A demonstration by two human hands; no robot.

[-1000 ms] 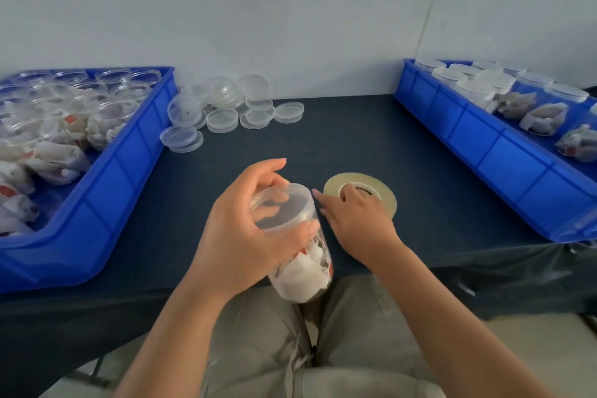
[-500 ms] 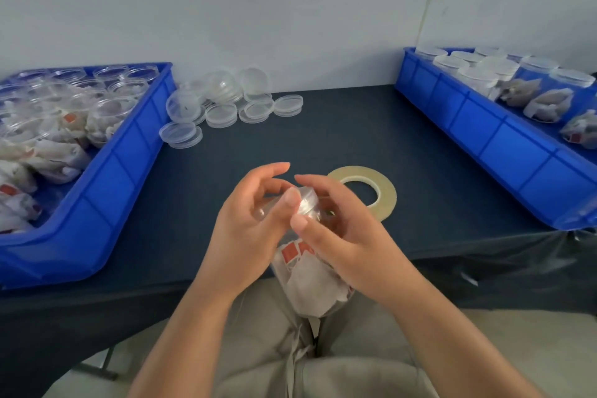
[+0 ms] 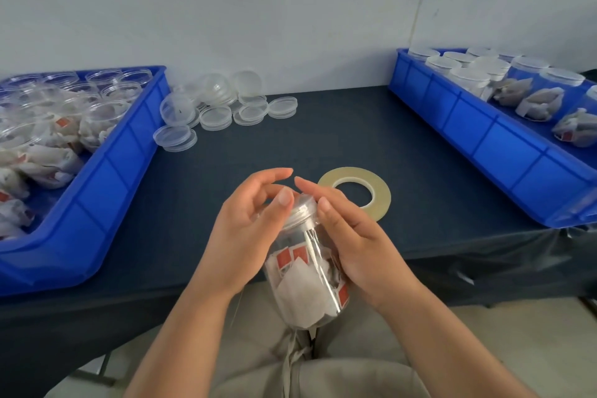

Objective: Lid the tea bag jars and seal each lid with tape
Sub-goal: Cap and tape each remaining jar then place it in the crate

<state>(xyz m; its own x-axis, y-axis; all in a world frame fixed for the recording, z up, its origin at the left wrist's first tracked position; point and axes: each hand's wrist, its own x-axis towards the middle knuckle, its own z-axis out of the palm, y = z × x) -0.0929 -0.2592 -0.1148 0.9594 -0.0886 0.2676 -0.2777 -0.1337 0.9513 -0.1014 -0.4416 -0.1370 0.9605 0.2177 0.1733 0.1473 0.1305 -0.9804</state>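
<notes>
- Two hands now work the jar (image 3: 307, 275), where a second ago only one did. The right hand (image 3: 352, 242) has left the tape roll (image 3: 353, 173) and come across to it.
- The jar has tipped as well, so its lid (image 3: 302, 208) points away from the person. It hangs over the lap at the near edge of the counter (image 3: 323, 139), not resting on it.
- My reading is that the lid is on and the sealing step is starting (I cannot tell whether a tape end came along; a glossy streak down the jar's wall could be tape or glare).
- The left hand (image 3: 248, 229) curls round the jar's neck, thumb tip pressed on the lid's rim, forefinger lifted loose above.
- The right hand cups the jar's right side with curled fingers, thumb on the rim beside the other thumb. The two forefingers are near each other but apart.
- The tape roll lies flat on the counter just beyond the hands, untouched.
- Open jars wait in the left bin (image 3: 129, 171), lidded ones in the right bin (image 3: 484, 145), and loose lids (image 3: 219, 113) lie near the wall.
</notes>
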